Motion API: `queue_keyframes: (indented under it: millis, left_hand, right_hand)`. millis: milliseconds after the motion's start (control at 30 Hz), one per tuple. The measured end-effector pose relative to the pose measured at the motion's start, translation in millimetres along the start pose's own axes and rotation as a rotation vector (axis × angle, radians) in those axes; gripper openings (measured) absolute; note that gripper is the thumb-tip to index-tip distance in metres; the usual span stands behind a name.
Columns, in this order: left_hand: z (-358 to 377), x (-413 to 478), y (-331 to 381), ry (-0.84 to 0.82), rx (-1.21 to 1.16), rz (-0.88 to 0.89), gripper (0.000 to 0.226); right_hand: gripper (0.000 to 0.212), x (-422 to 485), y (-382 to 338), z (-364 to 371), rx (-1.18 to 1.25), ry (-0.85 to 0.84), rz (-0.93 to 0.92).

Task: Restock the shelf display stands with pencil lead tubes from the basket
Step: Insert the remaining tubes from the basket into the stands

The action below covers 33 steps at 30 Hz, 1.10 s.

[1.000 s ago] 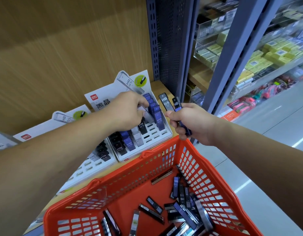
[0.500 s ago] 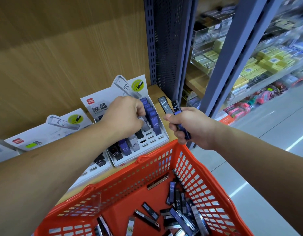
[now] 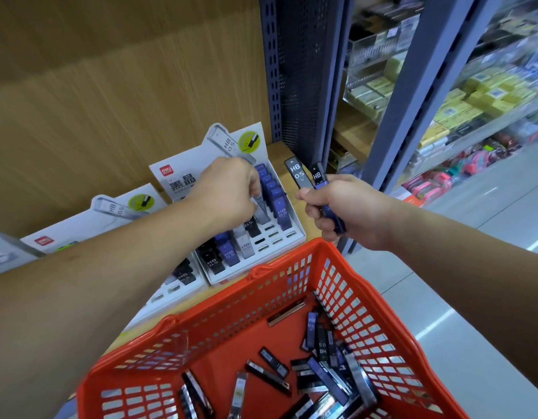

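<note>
My left hand [image 3: 228, 189] reaches over the right white display stand [image 3: 295, 225] and pinches a grey lead tube [image 3: 260, 210] that is tilted into a slot beside a row of blue tubes [image 3: 275, 196]. To the right of the stand, my right hand [image 3: 340, 208] is shut on two tubes, one black marked HB 0.5 [image 3: 297, 174] and one blue [image 3: 322, 189]. An orange basket [image 3: 291, 267] below holds several loose black, blue and grey tubes [image 3: 319, 370]. A second stand [image 3: 183, 282] sits to the left, partly hidden by my forearm.
The stands rest on a wooden shelf [image 3: 281, 152] with a wooden back panel. A blue perforated upright [image 3: 301, 80] rises just right of the stand. Shelves of yellow boxes [image 3: 473, 107] line the aisle on the right, above a grey tiled floor [image 3: 488, 267].
My left hand stays at the right stand, working the grey tube among the slots. My right hand keeps its two tubes and is almost still. The view has shifted slightly.
</note>
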<state>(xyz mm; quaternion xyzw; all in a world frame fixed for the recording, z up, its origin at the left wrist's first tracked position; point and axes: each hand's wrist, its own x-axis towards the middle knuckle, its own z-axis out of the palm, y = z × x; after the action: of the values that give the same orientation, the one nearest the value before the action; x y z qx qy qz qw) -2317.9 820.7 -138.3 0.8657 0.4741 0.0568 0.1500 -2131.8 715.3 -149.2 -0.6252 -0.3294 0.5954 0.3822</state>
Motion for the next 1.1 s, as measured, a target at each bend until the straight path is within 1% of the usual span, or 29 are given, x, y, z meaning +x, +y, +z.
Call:
queue_keyframes:
  millis: [100, 167, 233, 300, 400, 500, 533, 633, 667, 733, 800, 833, 867, 900, 967, 1000, 1100]
  left_hand:
    - [9.3, -0.4, -2.5, 0.037, -0.035, 0.001, 0.02]
    - [15.1, -1.8, -4.8, 0.084, -0.087, 0.004, 0.023]
    - [16.5, -3.1, -4.4, 0.109, -0.112, 0.012, 0.021]
    - [17.9, -2.7, -2.7, 0.093, -0.063, 0.046, 0.016]
    - [21.2, -0.6, 2.2, 0.061, 0.069, 0.069, 0.015]
    - [23.6, -0.5, 7.0, 0.071, 0.067, 0.039, 0.01]
    - [24.4, 0.0, 6.8, 0.085, 0.037, 0.027, 0.012]
    - [24.2, -0.4, 0.0, 0.087, -0.12, -0.023, 0.032]
    - [22.2, -1.2, -1.6, 0.077, -0.169, -0.032, 0.034]
    - [12.9, -5.9, -1.0, 0.093, -0.321, -0.062, 0.025]
    - [-5.8, -16.4, 1.3, 0.109, -0.621, -0.188, 0.016]
    - [-18.4, -24.7, 1.8, 0.06, -0.814, -0.262, 0.012]
    - [-30.6, -34.6, 0.7, 0.0, -0.978, -0.299, 0.013]
    - [-42.0, -45.6, -1.9, -0.042, -1.062, -0.296, 0.016]
    - [-61.0, -67.4, -12.8, -0.035, -1.049, -0.259, 0.008]
    - [-70.1, -77.5, -21.6, -0.003, -1.029, -0.259, 0.005]
    - [-92.6, -103.5, -55.8, 0.127, -0.969, -0.342, 0.018]
  right_hand:
    - [0.034, 0.1, -0.5, 3.2, 0.019, 0.005, 0.0]
    - [0.03, -2.4, -0.7, 5.5, 0.04, -0.012, 0.004]
    - [0.027, -4.3, -1.4, 6.8, 0.035, -0.035, 0.013]
    - [0.03, -5.5, -2.7, 8.5, 0.033, -0.032, 0.014]
    - [0.032, -7.0, -4.8, 10.9, 0.037, -0.017, 0.0]
    - [0.034, -9.4, -3.8, 10.4, 0.005, -0.04, -0.014]
    - [0.036, -9.7, -3.1, 9.4, -0.006, -0.052, -0.016]
    - [0.039, -9.3, -1.1, 7.3, -0.034, -0.071, -0.022]
    - [0.039, -8.8, -1.2, 7.6, -0.041, -0.076, -0.022]
    - [0.037, -8.4, -3.1, 11.1, -0.051, -0.095, -0.015]
    - [0.033, -7.5, -7.9, 18.2, -0.058, -0.138, -0.014]
    - [0.03, -7.3, -11.5, 23.8, -0.066, -0.161, -0.015]
    - [0.027, -7.0, -15.9, 31.6, -0.081, -0.189, -0.02]
    - [0.022, -7.3, -20.2, 40.9, -0.101, -0.225, -0.03]
    - [0.013, -8.1, -28.5, 64.0, -0.156, -0.296, -0.067]
    - [0.013, -8.3, -32.0, 77.5, -0.188, -0.316, -0.086]
    - [0.022, -6.7, -39.8, 115.8, -0.244, -0.333, -0.129]
